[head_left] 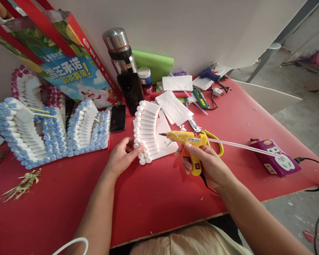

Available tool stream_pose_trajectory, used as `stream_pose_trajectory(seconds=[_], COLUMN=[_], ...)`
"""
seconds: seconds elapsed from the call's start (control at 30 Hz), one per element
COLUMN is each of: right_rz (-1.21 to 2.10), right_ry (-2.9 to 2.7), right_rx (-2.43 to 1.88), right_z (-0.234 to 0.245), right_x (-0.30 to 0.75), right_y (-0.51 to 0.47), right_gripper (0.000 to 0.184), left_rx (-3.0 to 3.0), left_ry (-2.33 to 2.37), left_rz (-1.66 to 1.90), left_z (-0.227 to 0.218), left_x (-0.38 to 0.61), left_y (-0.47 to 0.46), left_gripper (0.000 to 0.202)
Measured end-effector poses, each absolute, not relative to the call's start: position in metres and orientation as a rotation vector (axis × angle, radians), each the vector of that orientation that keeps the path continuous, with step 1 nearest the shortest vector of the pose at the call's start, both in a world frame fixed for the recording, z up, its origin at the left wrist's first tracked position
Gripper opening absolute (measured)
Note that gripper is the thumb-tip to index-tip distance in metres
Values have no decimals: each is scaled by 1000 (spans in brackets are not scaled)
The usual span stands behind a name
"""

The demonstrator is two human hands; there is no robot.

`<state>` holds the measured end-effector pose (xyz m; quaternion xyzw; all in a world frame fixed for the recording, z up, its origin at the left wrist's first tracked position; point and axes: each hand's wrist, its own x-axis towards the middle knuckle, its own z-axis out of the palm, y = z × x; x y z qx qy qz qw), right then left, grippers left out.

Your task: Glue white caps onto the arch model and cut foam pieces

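My right hand (pixel 206 161) grips a yellow hot glue gun (pixel 194 141) by its handle, with a long clear glue stick (pixel 241 146) poking out of the back. The gun's nozzle points left, near a curved white paper piece (pixel 148 129) made of stepped strips with small rolled rosettes along its left edge. My left hand (pixel 126 156) is at that edge, its thumb pressed on the lower rosettes and its fingers partly hidden behind the piece. A white sheet (pixel 166 138) lies under the piece on the red table.
Blue-and-white paper models (pixel 53 138) stand at the left, before a colourful bag (pixel 71 67). A phone (pixel 118 118), a steel flask (pixel 119 49), folded white paper (pixel 174 106), scissors (pixel 215 138) and a green cutter (pixel 201 98) lie around. A purple power strip (pixel 275 159) sits right.
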<state>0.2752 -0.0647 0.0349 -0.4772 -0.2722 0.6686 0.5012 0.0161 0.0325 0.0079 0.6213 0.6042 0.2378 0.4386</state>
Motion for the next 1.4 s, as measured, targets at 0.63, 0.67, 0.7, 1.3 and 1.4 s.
stream_pose_trajectory(seconds=[0.63, 0.67, 0.7, 1.3, 1.4], right_rz=[1736, 1735, 1734, 1787, 1796], right_ry=[-958, -971, -978, -895, -871], right_rx=[-1340, -1342, -1345, -1324, -1332], right_z=[21, 20, 19, 10, 10], right_x=[255, 254, 253, 246, 245], right_y=[-65, -65, -65, -62, -60], right_gripper=[43, 43, 44, 47, 46], left_rx=[1589, 1587, 1586, 1634, 1626], left_ry=[1516, 1515, 1514, 1516, 1521], left_rz=[550, 556, 560, 557, 571], left_z=[4, 4, 4, 2, 3], left_x=[14, 14, 14, 13, 14], left_y=[35, 35, 35, 35, 35], left_gripper=[56, 56, 56, 51, 52])
